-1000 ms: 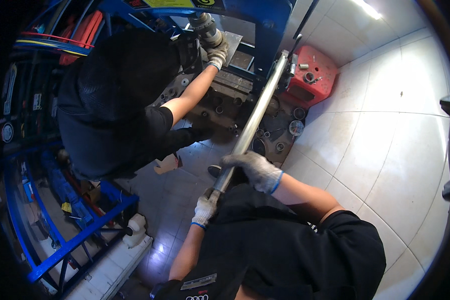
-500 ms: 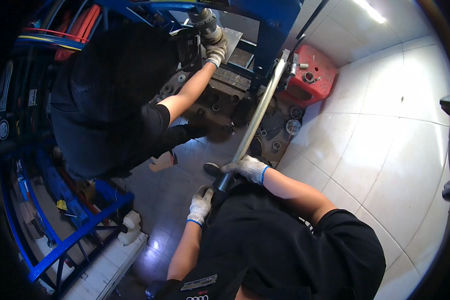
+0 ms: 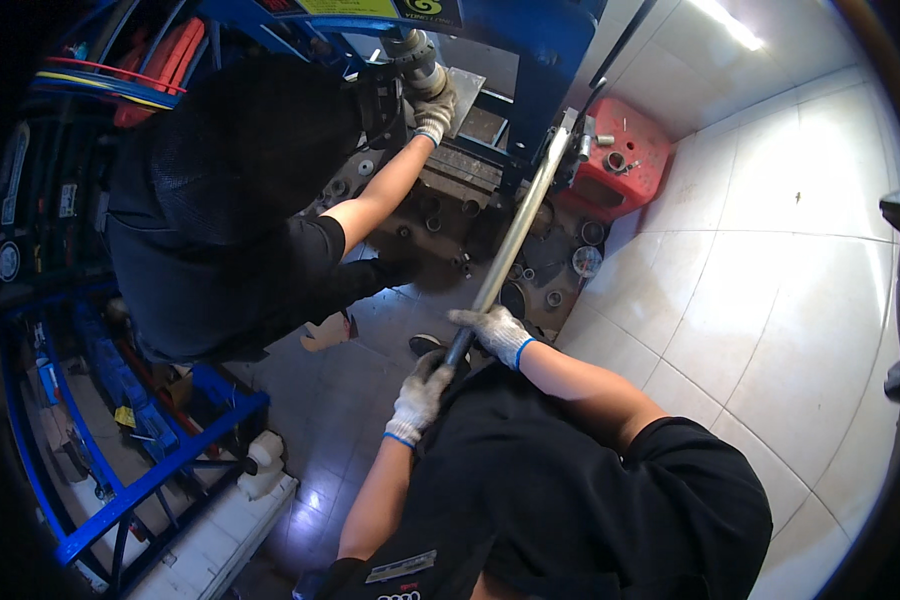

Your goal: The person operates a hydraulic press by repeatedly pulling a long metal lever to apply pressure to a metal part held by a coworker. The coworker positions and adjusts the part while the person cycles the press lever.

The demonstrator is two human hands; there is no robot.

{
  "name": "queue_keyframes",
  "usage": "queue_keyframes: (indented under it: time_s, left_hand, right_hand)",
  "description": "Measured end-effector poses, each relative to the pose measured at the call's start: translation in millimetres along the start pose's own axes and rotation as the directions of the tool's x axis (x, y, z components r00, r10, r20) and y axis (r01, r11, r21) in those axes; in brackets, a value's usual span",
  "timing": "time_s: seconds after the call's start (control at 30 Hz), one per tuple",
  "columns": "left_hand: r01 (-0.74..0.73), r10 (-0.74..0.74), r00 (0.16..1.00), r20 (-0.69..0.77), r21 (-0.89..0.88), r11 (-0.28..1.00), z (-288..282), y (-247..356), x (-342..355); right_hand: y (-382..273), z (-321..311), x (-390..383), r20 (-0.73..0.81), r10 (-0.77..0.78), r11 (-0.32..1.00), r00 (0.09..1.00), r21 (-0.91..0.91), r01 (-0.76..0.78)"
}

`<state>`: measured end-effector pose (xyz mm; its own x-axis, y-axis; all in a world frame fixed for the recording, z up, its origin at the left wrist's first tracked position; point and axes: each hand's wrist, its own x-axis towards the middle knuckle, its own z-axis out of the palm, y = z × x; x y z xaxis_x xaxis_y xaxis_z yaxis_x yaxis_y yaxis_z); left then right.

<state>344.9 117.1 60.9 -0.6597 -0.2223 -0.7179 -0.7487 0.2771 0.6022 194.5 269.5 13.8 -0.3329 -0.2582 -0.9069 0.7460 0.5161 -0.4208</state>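
Note:
A long metal pipe (image 3: 520, 232) slants from the blue press frame (image 3: 558, 60) down toward my body. Both my hands wear white knit gloves with blue cuffs. My left hand (image 3: 420, 402) is wrapped round the pipe's dark near end. Just farther along, my right hand (image 3: 496, 334) grips the pipe from above, its fingertips lying across the metal. To the left, a co-worker in black holds a gloved hand (image 3: 436, 108) against a metal cylinder (image 3: 415, 65) in the press, beside a flat metal plate (image 3: 466, 100).
A red plastic stool (image 3: 625, 165) stands right of the press with metal rings on it. Several round metal parts lie on the floor beneath the press. A blue metal rack (image 3: 160, 480) is at the lower left. White tiled wall (image 3: 750, 290) rises on the right.
The pipe's near end and my left hand have shifted right and slightly upward. My right hand has barely moved. The co-worker's hand stays at the cylinder.

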Motion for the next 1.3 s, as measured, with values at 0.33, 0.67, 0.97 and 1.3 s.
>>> queue_keyframes:
  time_s: [0.33, 0.67, 0.97, 1.3]
  left_hand:
    - [0.107, -0.065, 0.991, -0.115, 0.411, 0.905, 54.9, 17.1, 43.1]
    - [0.036, -0.061, 0.996, 0.068, 0.324, 0.945, 21.0, 3.6, 5.5]
    - [-0.045, 0.062, 0.998, -0.028, 0.411, 0.910, 14.3, 2.2, -24.6]
    - [-0.122, 0.121, 0.992, 0.021, 0.275, 0.954, 14.7, 83.9, -37.9]
  right_hand:
    - [14.5, -14.9, 29.3, -0.117, -0.054, 0.996, 0.992, -0.071, 0.046]
    - [13.8, -18.2, 18.5, -0.109, -0.030, 0.973, 0.994, 0.225, 0.054]
    - [15.5, -24.0, -20.2, 0.025, -0.014, 0.926, 1.000, 0.377, 0.004]
    - [-8.6, -51.9, -31.7, -0.121, -0.202, 0.828, 0.972, 0.508, 0.235]
